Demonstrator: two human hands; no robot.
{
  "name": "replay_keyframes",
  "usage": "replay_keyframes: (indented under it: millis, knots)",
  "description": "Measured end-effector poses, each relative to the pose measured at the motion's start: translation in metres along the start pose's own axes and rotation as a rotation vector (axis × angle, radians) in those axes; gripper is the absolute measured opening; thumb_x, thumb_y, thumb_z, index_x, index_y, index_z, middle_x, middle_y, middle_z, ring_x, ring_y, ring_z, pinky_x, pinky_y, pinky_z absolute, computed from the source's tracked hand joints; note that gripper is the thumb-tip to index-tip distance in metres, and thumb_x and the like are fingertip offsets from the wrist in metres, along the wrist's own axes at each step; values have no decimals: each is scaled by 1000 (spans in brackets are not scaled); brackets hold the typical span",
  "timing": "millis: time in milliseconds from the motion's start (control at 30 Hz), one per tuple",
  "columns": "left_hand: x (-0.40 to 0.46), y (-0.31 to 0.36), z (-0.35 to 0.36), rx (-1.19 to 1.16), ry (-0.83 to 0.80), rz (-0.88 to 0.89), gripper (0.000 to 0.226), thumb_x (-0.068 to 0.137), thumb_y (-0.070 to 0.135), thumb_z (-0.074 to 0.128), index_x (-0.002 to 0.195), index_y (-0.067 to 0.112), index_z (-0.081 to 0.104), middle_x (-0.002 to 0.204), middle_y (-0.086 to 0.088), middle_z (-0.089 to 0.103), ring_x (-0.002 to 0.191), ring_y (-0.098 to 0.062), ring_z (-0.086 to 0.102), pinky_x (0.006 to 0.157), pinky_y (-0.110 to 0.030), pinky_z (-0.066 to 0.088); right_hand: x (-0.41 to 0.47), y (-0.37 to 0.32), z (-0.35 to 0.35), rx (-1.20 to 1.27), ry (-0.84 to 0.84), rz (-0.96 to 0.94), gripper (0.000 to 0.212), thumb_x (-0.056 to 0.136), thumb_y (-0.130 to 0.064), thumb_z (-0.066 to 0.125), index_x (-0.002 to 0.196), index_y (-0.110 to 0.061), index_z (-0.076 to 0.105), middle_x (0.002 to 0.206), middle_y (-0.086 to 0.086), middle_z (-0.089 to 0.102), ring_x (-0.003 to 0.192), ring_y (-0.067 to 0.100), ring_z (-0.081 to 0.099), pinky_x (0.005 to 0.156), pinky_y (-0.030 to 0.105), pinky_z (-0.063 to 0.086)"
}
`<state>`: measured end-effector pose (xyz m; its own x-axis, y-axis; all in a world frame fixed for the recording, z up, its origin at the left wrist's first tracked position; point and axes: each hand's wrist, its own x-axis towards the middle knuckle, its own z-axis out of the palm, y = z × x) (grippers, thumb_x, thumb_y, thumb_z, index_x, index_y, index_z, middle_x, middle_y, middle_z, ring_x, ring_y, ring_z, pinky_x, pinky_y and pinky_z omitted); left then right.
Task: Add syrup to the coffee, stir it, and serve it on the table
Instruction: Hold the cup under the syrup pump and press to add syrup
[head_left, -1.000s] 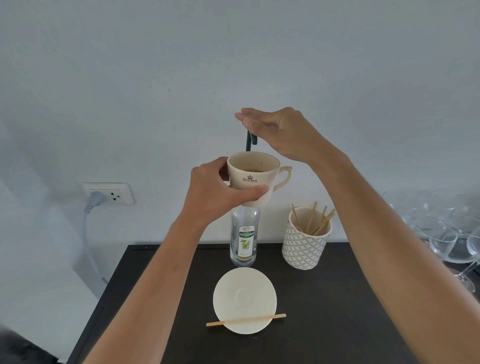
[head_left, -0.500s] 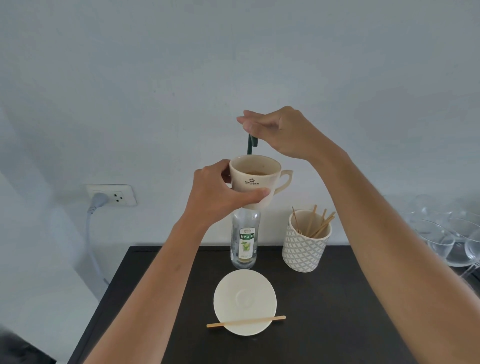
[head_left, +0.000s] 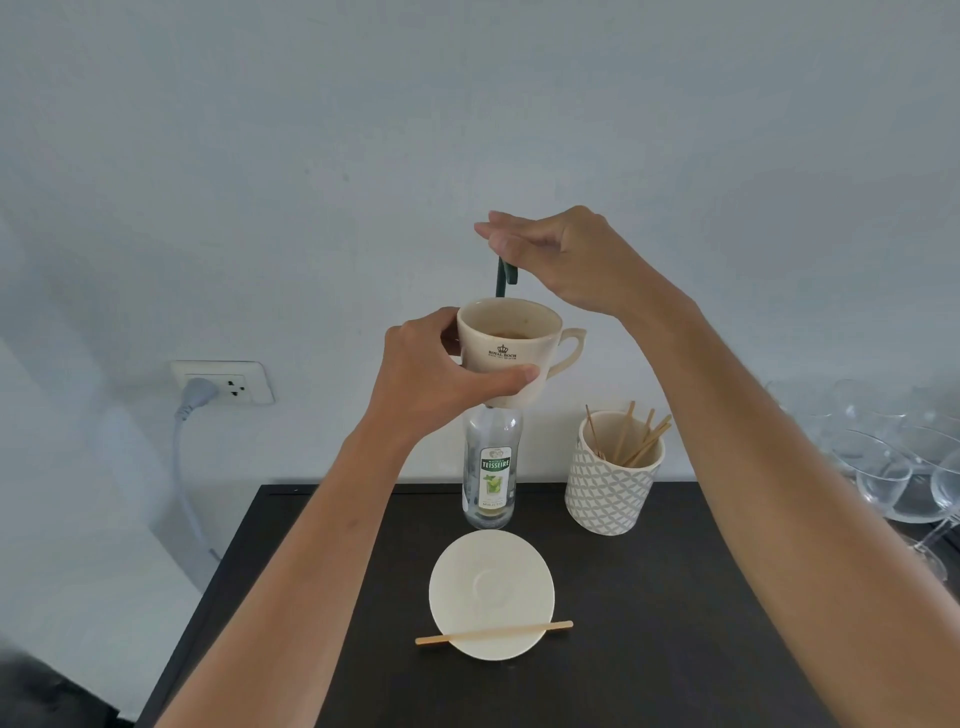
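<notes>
My left hand (head_left: 431, 374) grips a cream coffee cup (head_left: 511, 338) by its body and holds it raised, with brown liquid low inside. The cup is right under the dark green pump spout (head_left: 503, 280) of the clear syrup bottle (head_left: 491, 467), which stands behind and below it. My right hand (head_left: 561, 260) is closed over the top of the pump. On the black table (head_left: 675, 623) lies an empty cream saucer (head_left: 491, 592), with a wooden stirrer (head_left: 493, 633) across its near edge.
A patterned pot (head_left: 613, 483) with several wooden stirrers stands right of the bottle. Several clear glasses (head_left: 893, 467) crowd the table's right end. A wall socket (head_left: 223, 382) with a grey plug and cable is at the left.
Both hands keep the same hold and place; only the view shifts slightly.
</notes>
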<state>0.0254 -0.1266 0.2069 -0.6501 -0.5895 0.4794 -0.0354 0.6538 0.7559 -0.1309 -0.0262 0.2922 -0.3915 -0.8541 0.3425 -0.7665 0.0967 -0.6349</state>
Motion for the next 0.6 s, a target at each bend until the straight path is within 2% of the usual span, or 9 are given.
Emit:
replay_keyframes:
  millis: [267,600]
  knots:
    - [0,1,-2,-5,1,4,55,59,46,93,104,22,70,90,17,72,85,4,67,71,-13,55,-2,-1,-1,-14,-17,5,34,103,-46,53,133,-39,66,152,-24,47,137,-4,48,109,14,28]
    - [-3,2,0,-25,-5,-6,56,59,46,93,105,23,70,91,15,73,86,-2,70,75,-23,58,-3,-3,-1,-22,-32,16,34,103,-44,54,134,-39,65,154,-22,46,136,-6,47,111,15,29]
